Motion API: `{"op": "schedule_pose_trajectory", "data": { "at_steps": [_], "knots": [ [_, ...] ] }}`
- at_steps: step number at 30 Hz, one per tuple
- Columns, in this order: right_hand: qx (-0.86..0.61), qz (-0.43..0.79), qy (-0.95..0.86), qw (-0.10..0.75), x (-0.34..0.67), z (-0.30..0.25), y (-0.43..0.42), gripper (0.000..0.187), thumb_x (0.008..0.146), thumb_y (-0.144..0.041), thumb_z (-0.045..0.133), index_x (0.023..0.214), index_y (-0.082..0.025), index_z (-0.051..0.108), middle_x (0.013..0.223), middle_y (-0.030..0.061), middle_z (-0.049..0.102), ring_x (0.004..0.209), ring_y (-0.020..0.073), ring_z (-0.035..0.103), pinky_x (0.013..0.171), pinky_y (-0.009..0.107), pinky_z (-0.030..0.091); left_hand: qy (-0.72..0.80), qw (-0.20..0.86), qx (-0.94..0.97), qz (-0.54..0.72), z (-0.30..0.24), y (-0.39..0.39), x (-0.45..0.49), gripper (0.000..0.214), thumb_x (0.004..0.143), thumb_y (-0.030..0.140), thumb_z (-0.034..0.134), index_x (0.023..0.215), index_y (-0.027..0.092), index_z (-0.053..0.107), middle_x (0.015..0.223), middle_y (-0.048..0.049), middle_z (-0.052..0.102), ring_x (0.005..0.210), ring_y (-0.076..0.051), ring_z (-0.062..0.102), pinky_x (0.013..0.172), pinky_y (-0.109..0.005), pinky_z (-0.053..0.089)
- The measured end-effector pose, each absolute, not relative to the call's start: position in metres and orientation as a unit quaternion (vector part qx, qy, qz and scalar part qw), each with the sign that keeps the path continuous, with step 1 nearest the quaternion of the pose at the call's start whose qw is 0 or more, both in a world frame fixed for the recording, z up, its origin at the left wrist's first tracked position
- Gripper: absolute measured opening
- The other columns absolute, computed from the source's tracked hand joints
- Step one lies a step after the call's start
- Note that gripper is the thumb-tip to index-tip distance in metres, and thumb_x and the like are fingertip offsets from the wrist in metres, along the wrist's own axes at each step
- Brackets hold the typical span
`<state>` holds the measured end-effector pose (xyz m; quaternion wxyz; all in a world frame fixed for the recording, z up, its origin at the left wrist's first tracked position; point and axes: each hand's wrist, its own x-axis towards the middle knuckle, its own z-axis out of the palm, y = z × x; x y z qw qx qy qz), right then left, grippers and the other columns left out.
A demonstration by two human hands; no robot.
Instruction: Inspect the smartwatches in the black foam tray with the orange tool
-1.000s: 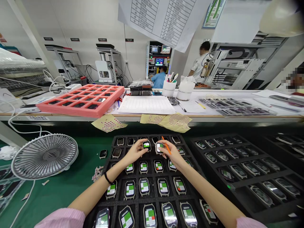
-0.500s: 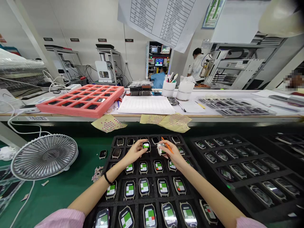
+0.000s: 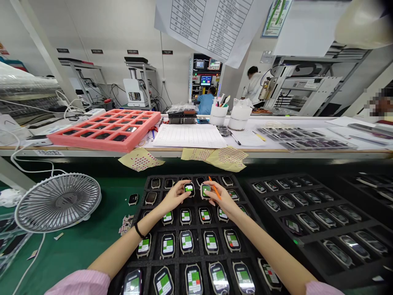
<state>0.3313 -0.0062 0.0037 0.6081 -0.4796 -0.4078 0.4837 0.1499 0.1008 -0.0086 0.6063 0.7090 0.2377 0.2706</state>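
- Left grip [image 3: 175,196] is closed around the left watch [image 3: 189,188]. Thumb and fingers pinch its sides, and its green screen faces up.
- Right grip [image 3: 222,199] is closed on the right watch [image 3: 205,190], which also shows a green screen. An orange pen [image 3: 215,189] is tucked between the fingers of this grip and points up and away.
- Both watches are held side by side, close together, just above the far rows of the black tray [image 3: 199,242].
- That tray sits on the green tabletop [image 3: 86,241] right in front of the person. Its near rows are full of watches with green screens. Some watches in the far rows have dark screens.
- One loose watch [image 3: 133,199] lies on the tabletop just beside the tray's left edge.
- A black band [image 3: 139,230] is on the left wrist.
- A white fan [image 3: 58,202] lies to the left, well apart from the hands.
- Another black tray [image 3: 313,256] with dark watches sits to the right.
- On the shelf behind are a pink tray [image 3: 104,141], a printed sheet [image 3: 188,135] and yellow sticker sheets [image 3: 227,157].
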Motion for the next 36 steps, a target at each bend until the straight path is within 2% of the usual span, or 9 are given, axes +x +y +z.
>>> {"op": "schedule_pose_trajectory", "data": {
  "at_steps": [10, 16, 24, 29, 33, 36],
  "knots": [
    [-0.499, 0.463, -0.397, 0.616, 0.331, 0.004, -0.007, 0.028, 0.073, -0.040, 0.070, 0.093, -0.021, 0.065, 0.069, -0.0040, 0.042, 0.053, 0.0078, 0.038, 0.042, 0.020, 0.034, 0.246, 0.602, 0.712, 0.265, -0.007, 0.100, 0.149, 0.051, 0.077, 0.038, 0.063, 0.121, 0.018, 0.047, 0.103, -0.0086, 0.058, 0.075, -0.014, 0.055, 0.047, -0.018, 0.037],
    [-0.504, 0.464, -0.381, 0.621, 0.329, 0.007, -0.008, 0.029, 0.070, -0.043, 0.071, 0.089, -0.021, 0.066, 0.071, -0.0020, 0.048, 0.056, 0.0095, 0.043, 0.042, 0.020, 0.034, 0.234, 0.591, 0.727, 0.258, -0.005, 0.098, 0.148, 0.055, 0.072, 0.030, 0.069, 0.121, 0.017, 0.046, 0.111, -0.0095, 0.059, 0.083, -0.015, 0.058, 0.060, -0.021, 0.042],
    [-0.498, 0.466, -0.399, 0.613, 0.331, 0.004, -0.006, 0.034, 0.066, -0.036, 0.076, 0.094, -0.023, 0.065, 0.071, -0.0028, 0.049, 0.056, 0.0091, 0.042, 0.042, 0.020, 0.034, 0.231, 0.590, 0.731, 0.254, -0.004, 0.097, 0.148, 0.061, 0.069, 0.027, 0.072, 0.123, 0.018, 0.044, 0.116, -0.0102, 0.058, 0.084, -0.015, 0.058, 0.058, -0.020, 0.040],
    [-0.485, 0.478, -0.386, 0.622, 0.331, 0.005, -0.006, 0.029, 0.073, -0.041, 0.069, 0.094, -0.021, 0.065, 0.074, -0.0011, 0.050, 0.057, 0.0094, 0.044, 0.042, 0.020, 0.035, 0.226, 0.589, 0.731, 0.260, -0.007, 0.100, 0.148, 0.062, 0.068, 0.027, 0.072, 0.123, 0.019, 0.043, 0.113, -0.0097, 0.058, 0.086, -0.016, 0.058, 0.060, -0.021, 0.042],
    [-0.490, 0.477, -0.380, 0.623, 0.329, 0.004, -0.006, 0.030, 0.074, -0.041, 0.068, 0.094, -0.020, 0.066, 0.078, 0.0002, 0.051, 0.058, 0.0097, 0.046, 0.041, 0.019, 0.034, 0.218, 0.549, 0.755, 0.285, -0.002, 0.094, 0.147, 0.052, 0.073, 0.023, 0.067, 0.120, 0.019, 0.045, 0.109, -0.0086, 0.059, 0.087, -0.017, 0.058, 0.062, -0.023, 0.044],
    [-0.500, 0.472, -0.392, 0.611, 0.326, 0.001, -0.005, 0.030, 0.075, -0.043, 0.066, 0.096, -0.021, 0.067, 0.086, 0.0024, 0.054, 0.059, 0.0096, 0.046, 0.041, 0.020, 0.037, 0.201, 0.470, 0.805, 0.301, 0.008, 0.085, 0.147, 0.043, 0.076, 0.021, 0.065, 0.116, 0.019, 0.048, 0.107, -0.0076, 0.059, 0.085, -0.017, 0.058, 0.064, -0.025, 0.046]
  ]
}}
